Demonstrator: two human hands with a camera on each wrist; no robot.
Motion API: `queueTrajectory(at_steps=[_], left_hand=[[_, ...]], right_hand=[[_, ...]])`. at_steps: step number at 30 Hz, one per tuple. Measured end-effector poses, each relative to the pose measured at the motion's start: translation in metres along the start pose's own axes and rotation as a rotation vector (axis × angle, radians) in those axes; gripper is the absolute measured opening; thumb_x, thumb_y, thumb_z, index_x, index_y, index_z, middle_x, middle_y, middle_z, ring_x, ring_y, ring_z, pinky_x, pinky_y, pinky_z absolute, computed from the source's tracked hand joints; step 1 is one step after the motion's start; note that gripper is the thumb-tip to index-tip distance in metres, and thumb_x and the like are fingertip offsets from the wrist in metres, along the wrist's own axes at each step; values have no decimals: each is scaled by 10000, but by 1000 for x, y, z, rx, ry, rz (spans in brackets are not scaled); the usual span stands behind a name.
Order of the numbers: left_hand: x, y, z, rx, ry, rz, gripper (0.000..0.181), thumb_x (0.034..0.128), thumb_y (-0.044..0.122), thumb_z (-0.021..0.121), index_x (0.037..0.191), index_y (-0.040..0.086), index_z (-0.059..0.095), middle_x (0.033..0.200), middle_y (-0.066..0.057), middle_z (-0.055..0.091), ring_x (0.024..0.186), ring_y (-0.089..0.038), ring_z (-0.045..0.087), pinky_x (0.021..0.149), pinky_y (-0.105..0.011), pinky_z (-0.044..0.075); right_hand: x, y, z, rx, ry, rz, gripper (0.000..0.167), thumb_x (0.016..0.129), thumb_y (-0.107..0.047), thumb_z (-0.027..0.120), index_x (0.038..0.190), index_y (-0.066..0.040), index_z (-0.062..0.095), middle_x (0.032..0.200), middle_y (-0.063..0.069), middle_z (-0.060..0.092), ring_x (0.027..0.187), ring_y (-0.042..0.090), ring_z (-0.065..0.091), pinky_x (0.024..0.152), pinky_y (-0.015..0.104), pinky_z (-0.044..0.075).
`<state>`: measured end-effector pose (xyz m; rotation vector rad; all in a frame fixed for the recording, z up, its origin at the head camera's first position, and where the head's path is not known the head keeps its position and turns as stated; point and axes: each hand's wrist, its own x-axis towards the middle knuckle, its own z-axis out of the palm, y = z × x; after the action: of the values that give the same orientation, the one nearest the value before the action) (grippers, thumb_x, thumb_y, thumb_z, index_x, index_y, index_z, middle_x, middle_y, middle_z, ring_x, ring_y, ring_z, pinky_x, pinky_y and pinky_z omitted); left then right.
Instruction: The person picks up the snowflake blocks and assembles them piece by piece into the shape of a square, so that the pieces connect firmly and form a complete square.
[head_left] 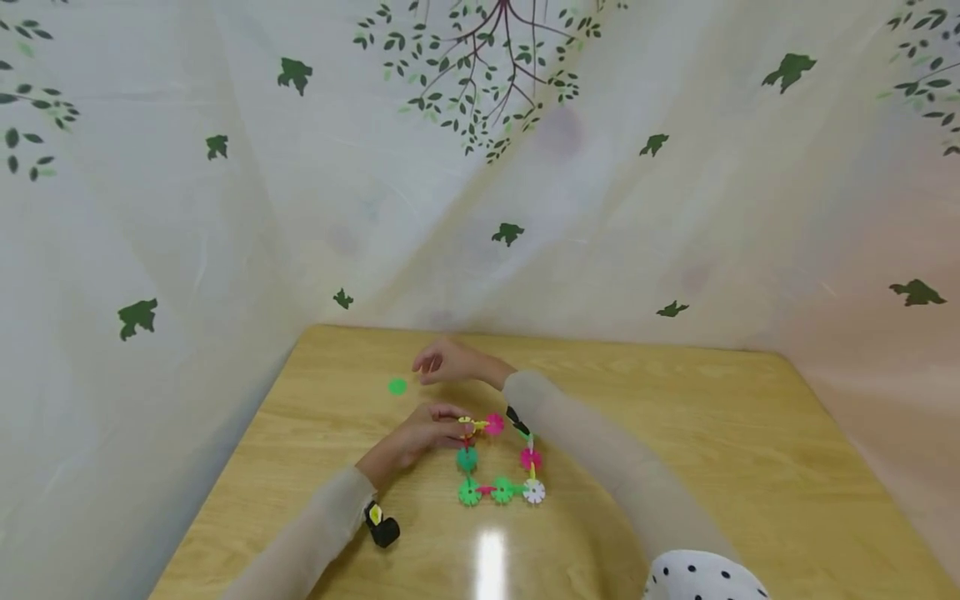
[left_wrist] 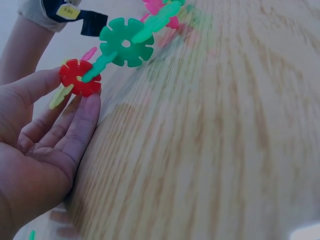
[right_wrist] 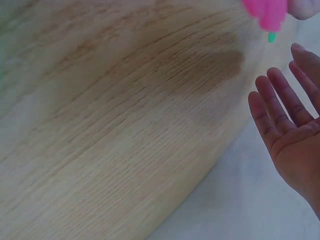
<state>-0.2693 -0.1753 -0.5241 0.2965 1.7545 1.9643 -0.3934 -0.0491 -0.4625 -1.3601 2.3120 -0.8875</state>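
A chain of notched plastic snowflake discs (head_left: 502, 490), in green, pink, white, yellow and red, is joined into a roughly square outline on the table. My left hand (head_left: 427, 432) pinches its far-left corner. In the left wrist view, the thumb and fingers hold a red disc (left_wrist: 80, 77), with a yellow disc (left_wrist: 60, 97) slotted into it and a teal disc (left_wrist: 126, 43) further along. My right hand (head_left: 453, 363) hovers beyond the chain with relaxed fingers and nothing in them. Left of its fingertips lies a loose green disc (head_left: 397, 387).
The wooden table (head_left: 697, 433) extends widely to the right of the chain. Behind it hangs a pale cloth (head_left: 420, 208) printed with leaves and birds. My right forearm (head_left: 600, 450) crosses over the chain's right side, partly covering its far-right corner.
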Motion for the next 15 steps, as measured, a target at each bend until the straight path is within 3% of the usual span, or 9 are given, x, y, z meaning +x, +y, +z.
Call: queueTrajectory(at_steps=[10, 15], left_hand=[[-6, 2, 3, -23, -3, -16, 337, 981, 14, 626, 1268, -159, 584, 996, 42, 738, 936, -114, 719, 895, -320, 622], [-4, 2, 1, -26, -10, -7, 343, 984, 30, 632, 1271, -151, 582, 1012, 23, 751, 951, -133, 735, 912, -335, 618]], right_hand=[[20, 1, 9, -71, -103, 0, 340, 952, -138, 731, 1270, -25, 693, 1115, 133, 743, 1011, 225, 704, 864, 197, 559], [29, 0, 11, -99, -142, -7, 391, 956, -147, 727, 1333, -61, 670, 1150, 149, 667, 1009, 216, 603, 863, 215, 506]])
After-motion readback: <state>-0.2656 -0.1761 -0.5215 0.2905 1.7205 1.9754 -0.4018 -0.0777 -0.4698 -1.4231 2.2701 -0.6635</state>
